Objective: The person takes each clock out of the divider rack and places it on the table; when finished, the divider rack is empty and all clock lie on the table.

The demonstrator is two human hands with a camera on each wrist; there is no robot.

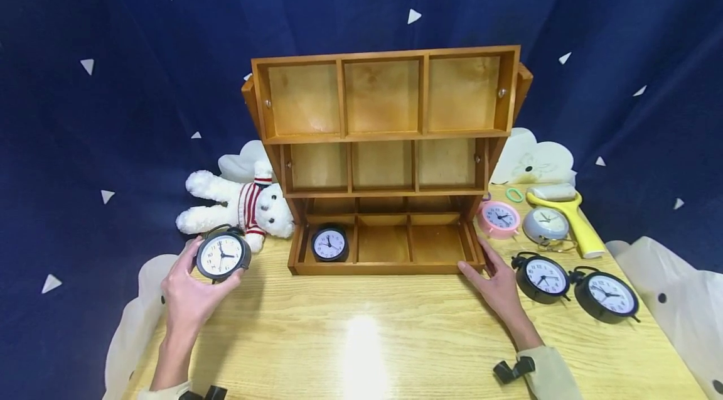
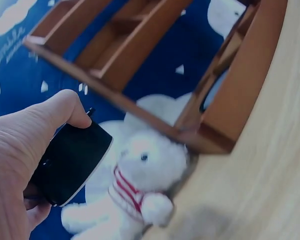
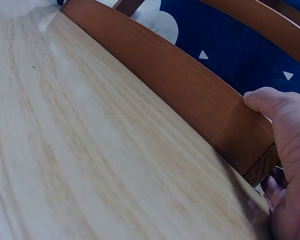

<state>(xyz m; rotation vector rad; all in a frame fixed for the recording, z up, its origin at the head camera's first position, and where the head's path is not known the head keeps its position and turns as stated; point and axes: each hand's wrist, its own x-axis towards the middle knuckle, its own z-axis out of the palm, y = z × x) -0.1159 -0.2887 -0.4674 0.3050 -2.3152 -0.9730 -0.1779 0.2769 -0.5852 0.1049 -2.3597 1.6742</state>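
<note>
My left hand point(image 1: 194, 290) holds a black twin-bell alarm clock point(image 1: 221, 255) with a white dial, raised at the left of the table. In the left wrist view the thumb lies over the dark casing point(image 2: 72, 160). My right hand point(image 1: 499, 287) grips the right front corner of a tiered wooden storage box point(image 1: 377, 269). Its thumb lies at the front rim and its fingers run along the side; the right wrist view shows the thumb point(image 3: 267, 100) at the front board point(image 3: 175, 85). A small dark round clock point(image 1: 329, 244) sits in the bottom tier's left compartment.
A white plush bear point(image 1: 254, 205) in a striped sweater lies left of the box. To the right are a pink clock point(image 1: 499, 219), a grey clock point(image 1: 545, 224), two black alarm clocks point(image 1: 543, 277) point(image 1: 607, 295), a yellow-handled roller point(image 1: 582, 227) and a green ring point(image 1: 514, 194).
</note>
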